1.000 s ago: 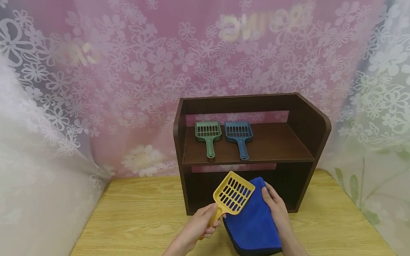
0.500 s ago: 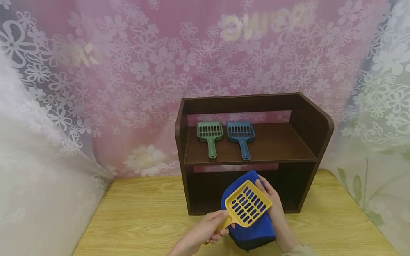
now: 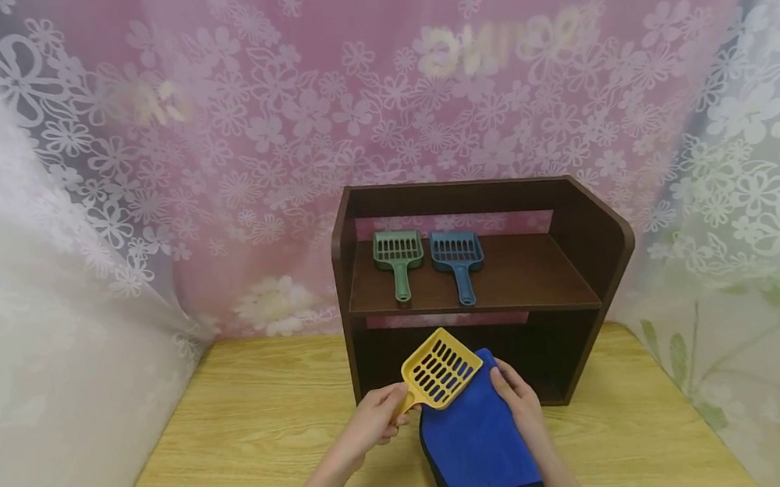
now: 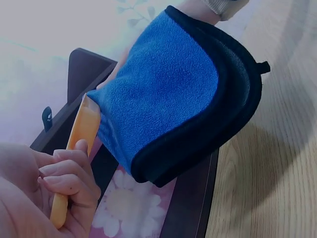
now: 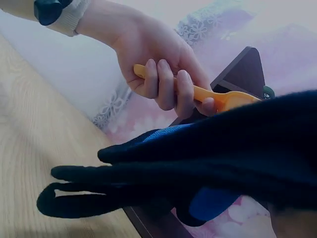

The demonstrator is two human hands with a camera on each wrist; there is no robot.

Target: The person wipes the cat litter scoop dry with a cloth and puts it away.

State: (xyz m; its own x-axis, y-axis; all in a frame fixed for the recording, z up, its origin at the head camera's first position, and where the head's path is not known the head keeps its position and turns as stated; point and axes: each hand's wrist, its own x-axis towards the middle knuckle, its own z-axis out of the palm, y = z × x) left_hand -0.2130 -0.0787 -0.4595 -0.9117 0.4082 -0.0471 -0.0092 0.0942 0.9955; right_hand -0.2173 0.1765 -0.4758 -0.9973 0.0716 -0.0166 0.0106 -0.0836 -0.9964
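My left hand [image 3: 377, 417] grips the handle of a yellow slotted litter scoop [image 3: 440, 369], its fingers curled round it. In the left wrist view the scoop [image 4: 86, 121] is seen edge-on, with its far edge at the cloth. A folded blue cloth with black edging [image 3: 479, 439] hangs from my right hand [image 3: 520, 399], which grips its right edge, thumb on the blue face. The scoop's head overlaps the cloth's upper left corner in the head view. Folded layers of the cloth [image 5: 198, 163] cover most of the right wrist view.
A dark brown two-level shelf [image 3: 505, 271] stands behind my hands on the wood-grain table [image 3: 260, 428]. On its upper board lie a green scoop [image 3: 400, 262] and a blue scoop [image 3: 460, 262], side by side. Flowered curtains [image 3: 270, 169] enclose the back and sides.
The scoop moved right over the cloth, then back up and left. The cloth first rose behind the scoop, then came lower again. Both hands kept their hold.
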